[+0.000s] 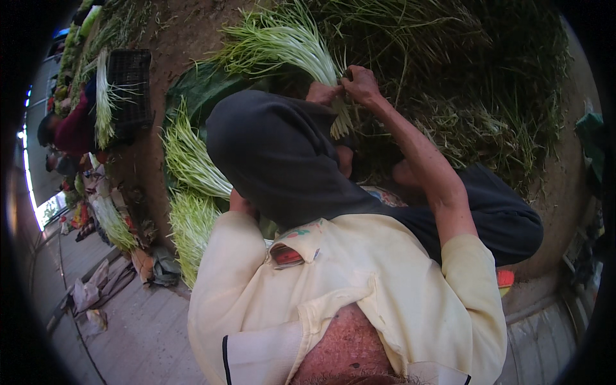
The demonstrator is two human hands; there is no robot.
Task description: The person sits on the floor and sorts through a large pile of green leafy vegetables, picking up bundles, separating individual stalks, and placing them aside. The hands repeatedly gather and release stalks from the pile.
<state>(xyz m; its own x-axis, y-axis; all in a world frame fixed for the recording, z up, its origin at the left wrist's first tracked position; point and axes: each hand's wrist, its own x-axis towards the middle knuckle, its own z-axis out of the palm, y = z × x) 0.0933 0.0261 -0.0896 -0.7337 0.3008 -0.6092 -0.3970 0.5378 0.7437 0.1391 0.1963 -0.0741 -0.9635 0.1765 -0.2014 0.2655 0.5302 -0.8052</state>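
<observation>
A large fan-shaped bunch of long green stems with pale lower ends, like chives, spreads beyond my raised knee. My left hand is closed around its pale lower part, and the cut-looking ends hang below the fist. Right beside it, my right hand has bent fingers pinching at a few thin strands at the bunch's edge. Whether these strands belong to the bunch is hard to tell. Two more bunches of the same greens, one upper and one lower, lie left of my leg.
A heap of loose grassy leaves covers the ground at right. Green sheeting lies beside my knee. At far left, a person in a dark red sleeve is near a black plastic crate and another bunch.
</observation>
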